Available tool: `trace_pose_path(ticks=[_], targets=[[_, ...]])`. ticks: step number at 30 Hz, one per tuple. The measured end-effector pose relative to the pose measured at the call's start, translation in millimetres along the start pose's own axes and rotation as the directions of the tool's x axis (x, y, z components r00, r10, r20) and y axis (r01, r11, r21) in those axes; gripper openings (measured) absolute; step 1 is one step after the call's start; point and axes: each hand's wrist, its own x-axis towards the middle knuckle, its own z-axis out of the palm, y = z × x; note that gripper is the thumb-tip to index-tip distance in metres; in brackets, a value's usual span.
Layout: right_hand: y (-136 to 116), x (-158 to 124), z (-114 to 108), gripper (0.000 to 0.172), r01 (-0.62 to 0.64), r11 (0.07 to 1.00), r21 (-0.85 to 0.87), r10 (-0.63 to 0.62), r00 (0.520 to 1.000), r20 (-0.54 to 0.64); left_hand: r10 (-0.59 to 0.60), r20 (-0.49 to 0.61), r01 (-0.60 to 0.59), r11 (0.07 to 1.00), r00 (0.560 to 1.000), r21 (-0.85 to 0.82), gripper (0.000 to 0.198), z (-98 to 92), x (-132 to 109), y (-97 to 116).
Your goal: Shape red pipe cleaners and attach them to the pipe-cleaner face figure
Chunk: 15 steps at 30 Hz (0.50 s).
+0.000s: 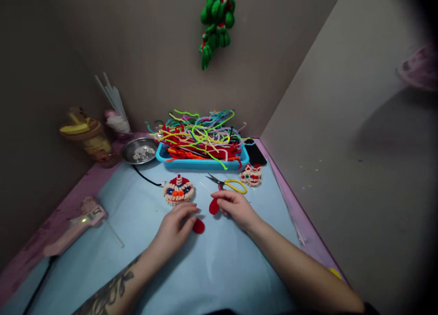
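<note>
My right hand (234, 209) pinches a red fuzzy oval piece (214, 207) between thumb and fingers, a little above the blue mat. My left hand (178, 221) is open, its thumb and fingers apart. Beside the left thumb tip is a second red oval piece (199, 226); whether the thumb touches it I cannot tell. Just beyond the hands, a lion-like head of cream and red pipe cleaners (178, 190) lies on the left. Yellow-handled scissors (234, 185) lie with their blades spread behind my right hand, and a smaller lion-like head (252, 175) is at the right.
A blue tray (205, 163) heaped with colourful pipe cleaners stands at the back, a metal bowl (138, 152) of small pale bits beside it. A glue gun (77, 226) with a green light rests at left. A black phone (255, 153) lies behind the smaller head. Walls enclose the table.
</note>
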Motion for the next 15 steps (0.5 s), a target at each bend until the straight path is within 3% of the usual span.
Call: trace_pose_path(ticks=[2,4,6,8,15], targets=[[-3,-2,5,0.023,0.016,1.000,-0.023,-0.015,1.000,0.024,-0.055,-0.024,0.053,0.995,0.998,-0.085,0.020,2.3,-2,2],[-8,-4,14,0.018,0.076,0.995,-0.070,-0.070,0.994,0.083,-0.191,0.046,0.197,0.944,0.980,-0.265,0.029,6.1,-3,2],[-14,-5,25,0.016,0.139,0.985,-0.103,-0.125,0.984,0.130,-0.247,0.138,0.283,0.859,0.959,-0.427,0.036,8.9,-3,2],[-18,-3,36,0.016,0.156,0.982,-0.107,-0.138,0.978,0.158,-0.278,0.147,0.314,0.808,0.949,-0.498,0.036,8.7,-2,1],[-14,10,50,0.031,-0.001,0.994,0.109,-0.017,0.987,0.162,-0.384,0.060,0.346,0.738,0.921,-0.580,0.029,1.3,3,4]])
